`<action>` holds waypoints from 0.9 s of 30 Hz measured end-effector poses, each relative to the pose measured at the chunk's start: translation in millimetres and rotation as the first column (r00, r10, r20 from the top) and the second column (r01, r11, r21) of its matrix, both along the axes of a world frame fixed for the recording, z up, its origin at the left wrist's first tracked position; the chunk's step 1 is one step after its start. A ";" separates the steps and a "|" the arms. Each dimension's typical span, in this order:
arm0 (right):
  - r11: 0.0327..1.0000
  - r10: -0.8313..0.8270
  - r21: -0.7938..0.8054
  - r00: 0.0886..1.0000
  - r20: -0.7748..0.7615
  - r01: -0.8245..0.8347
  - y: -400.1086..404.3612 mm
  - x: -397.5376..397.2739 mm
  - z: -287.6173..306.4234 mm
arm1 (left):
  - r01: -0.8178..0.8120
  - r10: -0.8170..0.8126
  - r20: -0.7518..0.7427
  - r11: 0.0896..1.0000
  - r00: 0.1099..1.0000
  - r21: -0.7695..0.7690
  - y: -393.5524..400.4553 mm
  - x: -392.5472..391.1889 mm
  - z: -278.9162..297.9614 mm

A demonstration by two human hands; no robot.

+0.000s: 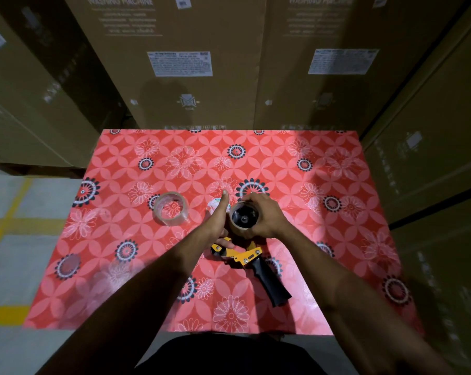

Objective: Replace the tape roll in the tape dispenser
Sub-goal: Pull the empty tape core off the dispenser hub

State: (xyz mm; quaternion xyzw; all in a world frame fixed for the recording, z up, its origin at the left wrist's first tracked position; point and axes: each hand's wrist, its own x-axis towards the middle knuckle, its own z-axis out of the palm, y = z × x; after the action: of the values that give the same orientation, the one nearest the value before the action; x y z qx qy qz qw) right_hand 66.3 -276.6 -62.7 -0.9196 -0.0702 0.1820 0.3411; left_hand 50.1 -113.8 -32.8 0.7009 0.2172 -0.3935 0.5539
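At centre of the desk [337,239], the right hand [266,217] is curled around a tape roll [242,219] seated on the hub of the tape dispenser [245,255], fingers wrapped on its outer rim. Left hand [218,226] presses on the dispenser's yellow frame just beside the roll, thumb extended straight, other fingers folded underneath and partly hidden. Dispenser lies on its side, black handle pointing toward the person. A second, clear tape roll [171,208] lies flat to the left, apart from both hands. Cardboard cartons [180,63] marked "WASHING MACHINE" stand behind the desk.
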 end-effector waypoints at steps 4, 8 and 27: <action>0.997 0.071 0.023 0.997 0.003 -0.071 -2.5 -0.2 2.9 | -0.011 0.011 -0.022 1.000 1.000 -0.002 0.5 0.8 -0.5; 0.994 -0.093 -0.054 0.994 -0.060 0.090 1.6 -5.3 2.9 | -0.043 0.043 -0.039 0.999 0.998 0.006 0.3 1.2 1.7; 0.999 0.017 0.031 0.990 0.137 -0.021 -1.5 -10.7 13.3 | 0.033 -0.034 -0.022 0.999 0.999 -0.011 3.8 0.2 -5.6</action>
State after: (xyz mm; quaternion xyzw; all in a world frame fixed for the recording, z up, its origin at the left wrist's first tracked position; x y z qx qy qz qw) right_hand 55.7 -278.1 -49.4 -0.9235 -0.1052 0.1205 0.3488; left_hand 50.3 -110.0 -38.4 0.6969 0.2094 -0.4116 0.5487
